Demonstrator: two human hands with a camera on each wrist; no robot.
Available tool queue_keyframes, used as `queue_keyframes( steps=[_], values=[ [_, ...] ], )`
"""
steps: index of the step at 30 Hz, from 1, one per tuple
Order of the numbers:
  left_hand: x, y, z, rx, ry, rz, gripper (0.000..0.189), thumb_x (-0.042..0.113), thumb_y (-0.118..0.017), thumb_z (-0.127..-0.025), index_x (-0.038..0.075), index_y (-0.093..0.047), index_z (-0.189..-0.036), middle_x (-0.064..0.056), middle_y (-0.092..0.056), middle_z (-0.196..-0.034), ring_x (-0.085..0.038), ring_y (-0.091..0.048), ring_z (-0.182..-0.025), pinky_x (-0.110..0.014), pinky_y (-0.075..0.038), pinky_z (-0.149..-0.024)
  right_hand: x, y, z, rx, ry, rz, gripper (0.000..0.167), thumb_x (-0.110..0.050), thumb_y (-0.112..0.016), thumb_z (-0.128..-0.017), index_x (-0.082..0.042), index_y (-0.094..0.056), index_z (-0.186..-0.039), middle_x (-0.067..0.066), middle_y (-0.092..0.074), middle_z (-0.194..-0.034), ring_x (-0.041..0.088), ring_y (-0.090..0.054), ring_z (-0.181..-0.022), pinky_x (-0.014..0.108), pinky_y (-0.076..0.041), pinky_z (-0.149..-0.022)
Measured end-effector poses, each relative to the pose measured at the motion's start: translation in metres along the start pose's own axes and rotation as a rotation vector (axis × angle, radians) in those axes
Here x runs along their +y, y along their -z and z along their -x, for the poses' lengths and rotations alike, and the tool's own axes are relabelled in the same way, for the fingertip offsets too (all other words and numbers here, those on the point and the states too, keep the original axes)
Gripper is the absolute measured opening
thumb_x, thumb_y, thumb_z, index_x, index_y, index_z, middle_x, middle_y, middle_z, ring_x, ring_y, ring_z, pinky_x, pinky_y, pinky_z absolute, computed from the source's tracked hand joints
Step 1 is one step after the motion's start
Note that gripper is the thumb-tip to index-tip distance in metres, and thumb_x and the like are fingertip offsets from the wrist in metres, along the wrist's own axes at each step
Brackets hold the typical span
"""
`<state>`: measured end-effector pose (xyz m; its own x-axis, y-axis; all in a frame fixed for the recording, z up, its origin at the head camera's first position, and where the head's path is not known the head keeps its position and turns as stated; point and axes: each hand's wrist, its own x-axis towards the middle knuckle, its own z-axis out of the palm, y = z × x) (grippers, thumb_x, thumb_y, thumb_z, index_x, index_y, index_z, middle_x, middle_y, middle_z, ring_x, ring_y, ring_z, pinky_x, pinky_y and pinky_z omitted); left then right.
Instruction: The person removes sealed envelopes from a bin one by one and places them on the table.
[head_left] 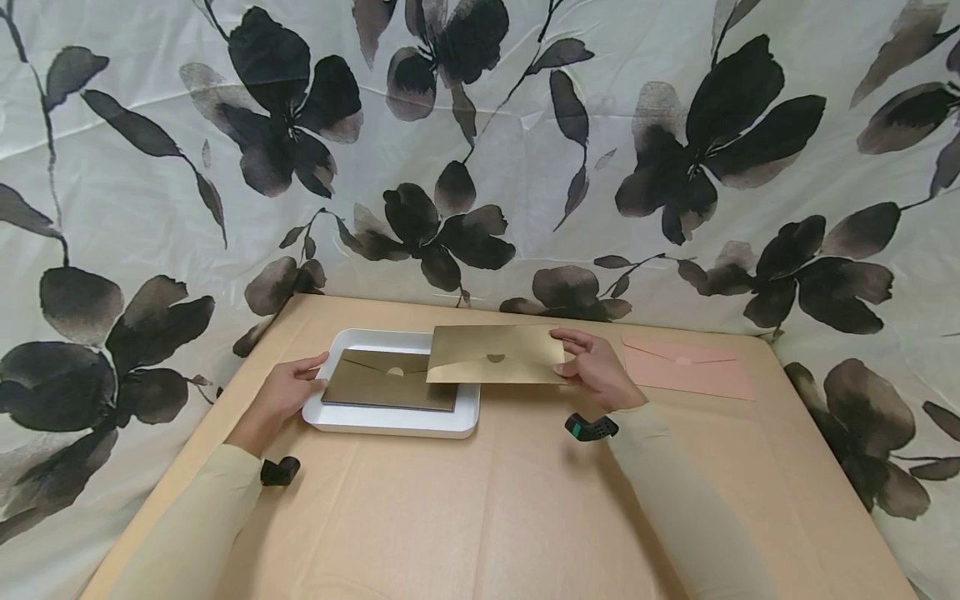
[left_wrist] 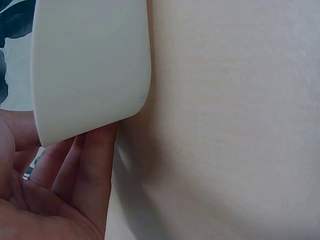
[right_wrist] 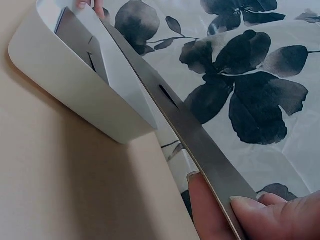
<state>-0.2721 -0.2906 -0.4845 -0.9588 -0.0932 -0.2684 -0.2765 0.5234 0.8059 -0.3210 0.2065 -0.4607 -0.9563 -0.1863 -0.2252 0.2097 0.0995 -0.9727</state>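
Observation:
A gold envelope [head_left: 491, 357] is pinched at its right end between the thumb and fingers of my right hand [head_left: 596, 371]. Its left end is held above the right part of a white tray [head_left: 393, 423]. Inside the tray lies a darker gold envelope [head_left: 382, 387], with its right side partly covered by the held one. My left hand [head_left: 281, 396] grips the tray's left end; in the left wrist view the thumb goes over the rim and the fingers [left_wrist: 95, 175] touch the outer wall [left_wrist: 90, 60]. In the right wrist view the held envelope [right_wrist: 185, 125] appears nearly edge-on, above the tray.
A pink envelope [head_left: 690, 367] lies on the wooden table [head_left: 495, 517] right of my right hand. Behind the table hangs a white cloth with dark flowers [head_left: 562, 167]. Black bands [head_left: 591, 427] are on both wrists.

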Motion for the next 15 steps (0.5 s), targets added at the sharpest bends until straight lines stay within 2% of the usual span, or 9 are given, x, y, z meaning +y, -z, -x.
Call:
queue_keyframes(
  steps=[8, 15],
  values=[
    [0.000, 0.000, 0.000, 0.002, -0.009, -0.025, 0.063, 0.008, -0.055, -0.104, 0.009, -0.032, -0.163, -0.031, -0.034, -0.164, -0.049, -0.033, -0.154, -0.059, -0.037, -0.123, -0.001, 0.011, -0.001, 0.024, -0.009, 0.007, 0.068, 0.015, -0.062, -0.090, -0.011, -0.053, -0.152, 0.016, -0.047, -0.162, 0.005, -0.070, -0.089, 0.018, -0.057, -0.061],
    [0.000, 0.000, 0.000, 0.001, -0.010, -0.042, 0.063, 0.009, -0.056, -0.104, 0.009, -0.031, -0.163, -0.031, -0.032, -0.165, -0.050, -0.033, -0.153, -0.060, -0.037, -0.122, 0.000, 0.019, -0.001, 0.019, -0.013, 0.017, 0.066, 0.014, -0.061, -0.092, -0.008, -0.050, -0.153, 0.018, -0.041, -0.166, 0.004, -0.070, -0.089, 0.018, -0.059, -0.065]
  ],
)
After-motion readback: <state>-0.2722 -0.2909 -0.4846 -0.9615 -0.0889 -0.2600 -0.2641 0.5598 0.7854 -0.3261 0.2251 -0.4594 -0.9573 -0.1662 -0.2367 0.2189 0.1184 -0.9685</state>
